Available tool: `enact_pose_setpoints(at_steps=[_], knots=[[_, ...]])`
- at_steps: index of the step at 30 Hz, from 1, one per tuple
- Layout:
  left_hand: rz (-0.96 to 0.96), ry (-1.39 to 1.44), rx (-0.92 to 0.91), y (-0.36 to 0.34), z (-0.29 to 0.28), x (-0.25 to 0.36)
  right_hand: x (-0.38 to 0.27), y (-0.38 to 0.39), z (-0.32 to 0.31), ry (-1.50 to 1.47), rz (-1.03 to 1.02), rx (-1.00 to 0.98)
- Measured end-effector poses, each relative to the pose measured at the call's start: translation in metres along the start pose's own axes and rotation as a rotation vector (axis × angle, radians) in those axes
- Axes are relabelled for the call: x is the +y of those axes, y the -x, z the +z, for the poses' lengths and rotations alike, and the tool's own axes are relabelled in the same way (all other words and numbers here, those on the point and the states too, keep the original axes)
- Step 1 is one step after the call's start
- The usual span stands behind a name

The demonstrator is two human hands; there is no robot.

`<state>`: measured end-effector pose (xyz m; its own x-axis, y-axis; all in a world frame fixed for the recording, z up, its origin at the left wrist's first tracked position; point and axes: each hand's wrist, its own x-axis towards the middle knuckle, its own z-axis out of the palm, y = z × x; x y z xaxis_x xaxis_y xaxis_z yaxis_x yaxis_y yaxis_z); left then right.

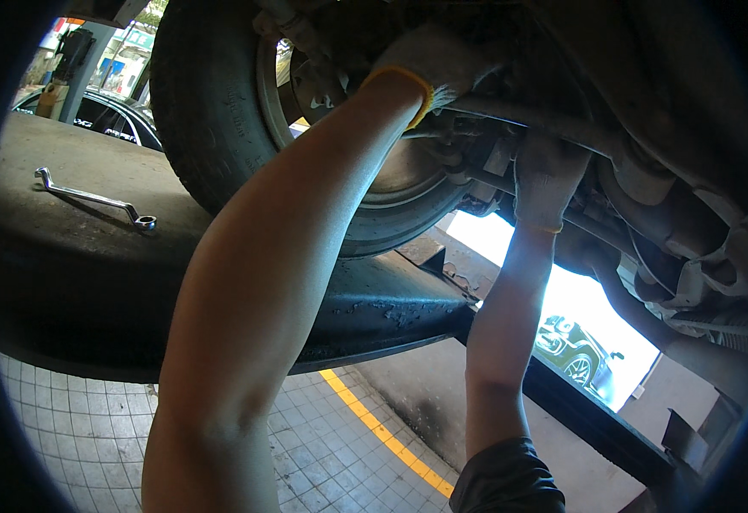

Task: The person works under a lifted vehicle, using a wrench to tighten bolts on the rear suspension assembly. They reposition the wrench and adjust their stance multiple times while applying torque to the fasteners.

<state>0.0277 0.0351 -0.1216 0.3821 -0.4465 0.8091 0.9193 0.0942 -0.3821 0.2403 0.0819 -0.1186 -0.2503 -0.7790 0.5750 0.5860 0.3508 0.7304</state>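
Observation:
Both my arms reach up under a raised vehicle, each hand in a pale knit work glove. My left hand [438,68], its cuff edged in yellow, is beside the inner side of the wheel, among dark suspension parts; its fingers are lost in shadow. Further right and lower, my right hand [551,178] reaches up against a long metal rod [528,120], and its fingers are hidden behind the underbody parts. Whether either hand grips anything cannot be made out. The tire [212,103] hangs left of my left forearm.
A double-ended ring wrench [92,198] lies on the lift platform [23,154] at the left. Pipes and a torn-looking metal shield [690,286] hang at the right. Below are a tiled floor [75,427] with a yellow line [382,432] and a bright panel picturing a car [579,342].

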Motion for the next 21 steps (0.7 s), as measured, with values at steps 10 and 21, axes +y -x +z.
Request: enact_pose_setpoints(at_steps=[10,21], knots=[[-0.087,-0.057,-0.147,-0.003,0.005,0.002,-0.07,0.043,0.065,0.081,0.011,-0.17],[-0.194,-0.17,-0.413,-0.013,0.016,0.004,-0.061,0.007,0.014,-0.056,-0.06,0.073]])
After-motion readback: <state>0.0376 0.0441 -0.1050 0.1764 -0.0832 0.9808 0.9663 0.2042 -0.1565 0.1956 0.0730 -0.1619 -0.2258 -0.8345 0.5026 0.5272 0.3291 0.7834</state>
